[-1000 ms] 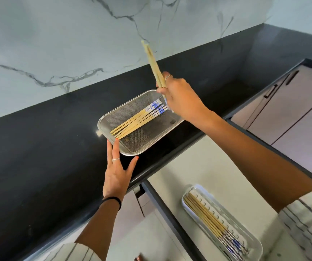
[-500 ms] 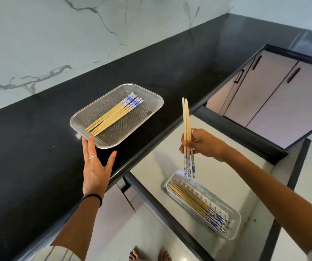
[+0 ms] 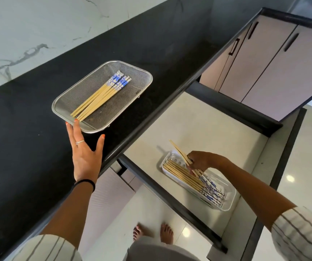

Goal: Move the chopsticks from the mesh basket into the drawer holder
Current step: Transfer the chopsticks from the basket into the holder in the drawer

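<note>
The right hand [image 3: 200, 161] is closed around a pair of chopsticks [image 3: 181, 154], tilted with their patterned ends low in the white drawer holder [image 3: 230, 200], probably so they slide in beside those already lying there. Up-left of the holder, the left hand [image 3: 84, 154] lies flat and open, gripping nothing, fingertips touching the mesh basket [image 3: 95, 129], likely steadying it; several chopsticks remain inside

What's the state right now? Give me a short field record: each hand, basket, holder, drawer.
left hand: open, flat on the black counter, fingertips at the mesh basket rim
right hand: shut on a pair of chopsticks, lowering them into the drawer holder
mesh basket: several blue-patterned chopsticks left inside
drawer holder: row of chopsticks laid lengthwise
drawer: open
</note>
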`<state>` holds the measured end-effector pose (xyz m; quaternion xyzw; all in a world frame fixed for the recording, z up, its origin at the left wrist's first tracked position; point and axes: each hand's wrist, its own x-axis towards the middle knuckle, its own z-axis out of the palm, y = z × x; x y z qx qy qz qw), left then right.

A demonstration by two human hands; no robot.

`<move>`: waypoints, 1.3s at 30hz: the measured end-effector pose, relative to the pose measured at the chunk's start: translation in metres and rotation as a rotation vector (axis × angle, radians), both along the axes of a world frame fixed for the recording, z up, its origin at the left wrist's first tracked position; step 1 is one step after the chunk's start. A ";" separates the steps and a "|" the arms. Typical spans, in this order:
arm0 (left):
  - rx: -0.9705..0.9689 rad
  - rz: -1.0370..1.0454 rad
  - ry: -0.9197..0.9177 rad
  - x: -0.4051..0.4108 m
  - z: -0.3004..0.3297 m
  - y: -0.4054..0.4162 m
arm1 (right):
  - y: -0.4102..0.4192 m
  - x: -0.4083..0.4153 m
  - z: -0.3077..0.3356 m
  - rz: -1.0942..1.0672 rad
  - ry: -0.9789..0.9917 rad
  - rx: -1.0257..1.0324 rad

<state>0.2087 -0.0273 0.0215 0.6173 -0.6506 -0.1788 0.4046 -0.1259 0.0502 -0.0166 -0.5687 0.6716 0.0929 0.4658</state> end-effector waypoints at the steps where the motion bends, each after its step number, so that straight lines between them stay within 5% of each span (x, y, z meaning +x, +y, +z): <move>1: 0.001 0.001 0.001 0.000 0.000 0.000 | 0.002 0.000 -0.006 0.012 0.040 0.008; 12: 0.009 -0.007 0.014 0.001 -0.004 -0.003 | 0.026 0.002 -0.043 0.100 0.183 0.080; 33: 0.002 -0.004 0.011 0.003 -0.006 -0.004 | 0.061 0.015 -0.065 0.194 0.492 -0.379; 39: 0.018 0.002 0.011 0.003 -0.005 -0.004 | 0.087 0.005 -0.067 0.218 0.317 -0.367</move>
